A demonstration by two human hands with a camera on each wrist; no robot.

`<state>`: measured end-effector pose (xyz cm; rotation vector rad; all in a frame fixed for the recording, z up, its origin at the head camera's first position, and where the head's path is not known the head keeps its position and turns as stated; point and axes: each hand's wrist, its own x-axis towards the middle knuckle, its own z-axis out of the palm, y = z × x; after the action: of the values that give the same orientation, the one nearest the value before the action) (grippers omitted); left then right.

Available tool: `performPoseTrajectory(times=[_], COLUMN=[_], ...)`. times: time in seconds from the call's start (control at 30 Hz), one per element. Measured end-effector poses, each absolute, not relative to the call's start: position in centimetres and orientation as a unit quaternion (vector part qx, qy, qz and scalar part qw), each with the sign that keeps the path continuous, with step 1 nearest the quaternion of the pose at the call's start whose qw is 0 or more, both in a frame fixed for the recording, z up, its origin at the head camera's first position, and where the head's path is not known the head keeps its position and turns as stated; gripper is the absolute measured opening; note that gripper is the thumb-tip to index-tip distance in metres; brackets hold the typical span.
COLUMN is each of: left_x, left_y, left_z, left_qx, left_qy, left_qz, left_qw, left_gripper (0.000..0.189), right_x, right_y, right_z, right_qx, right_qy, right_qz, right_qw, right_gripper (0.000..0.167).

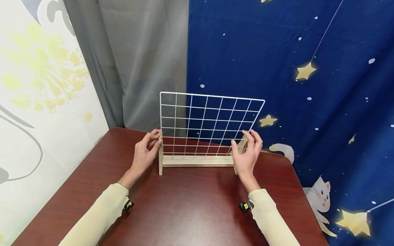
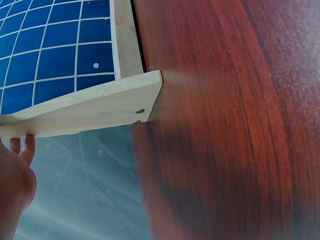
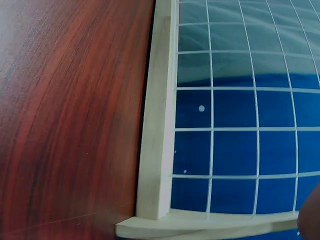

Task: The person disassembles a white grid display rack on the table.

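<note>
A white wire grid panel [image 1: 212,119] stands upright, leaning back, in a pale wooden stand [image 1: 198,163] on the table. The stand has a crossbar [image 3: 156,115] along the bottom and a side piece at each end. At the left side piece [image 2: 100,105], my left hand [image 1: 144,150] holds the upper part with thumb and fingertips. Two screw heads [image 2: 139,111] show on that piece's outer face. My right hand [image 1: 247,153] curls around the right side piece near the grid's edge, thumb on the inner side. Its palm hides part of that piece.
The dark red wooden table [image 1: 184,205] extends in front of the stand. Behind it hang a grey curtain [image 1: 147,61] and a blue curtain [image 1: 277,44] with stars. A white patterned cloth [image 1: 46,102] covers the left side. Small black devices [image 1: 245,206] sit at both wrists.
</note>
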<state>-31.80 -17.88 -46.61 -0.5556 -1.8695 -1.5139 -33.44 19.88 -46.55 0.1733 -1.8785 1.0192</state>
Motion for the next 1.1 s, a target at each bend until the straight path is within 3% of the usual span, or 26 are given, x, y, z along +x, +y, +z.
performPoseTrajectory(times=[0.27, 0.77, 1.1], left_x=[-31.8, -33.5, -33.7], left_y=[-17.9, -19.0, -18.7], left_z=[-46.6, -49.0, -49.0], left_qx=[-0.210, -0.181, -0.199], left_qy=[-0.715, -0.729, -0.716], left_qz=[-0.583, -0.573, -0.587], left_qw=[0.323, 0.328, 0.321], left_gripper=[0.016, 0.017, 0.018], right_x=[-33.3, -32.9, -33.5], right_y=[17.8, 13.0, 10.6], right_z=[-45.3, -45.7, -45.7], right_qx=[0.083, 0.216, 0.193], right_qy=[-0.814, -0.826, -0.839], right_qz=[0.321, 0.193, 0.162], right_qw=[0.477, 0.484, 0.483], right_gripper=[0.081, 0.072, 0.074])
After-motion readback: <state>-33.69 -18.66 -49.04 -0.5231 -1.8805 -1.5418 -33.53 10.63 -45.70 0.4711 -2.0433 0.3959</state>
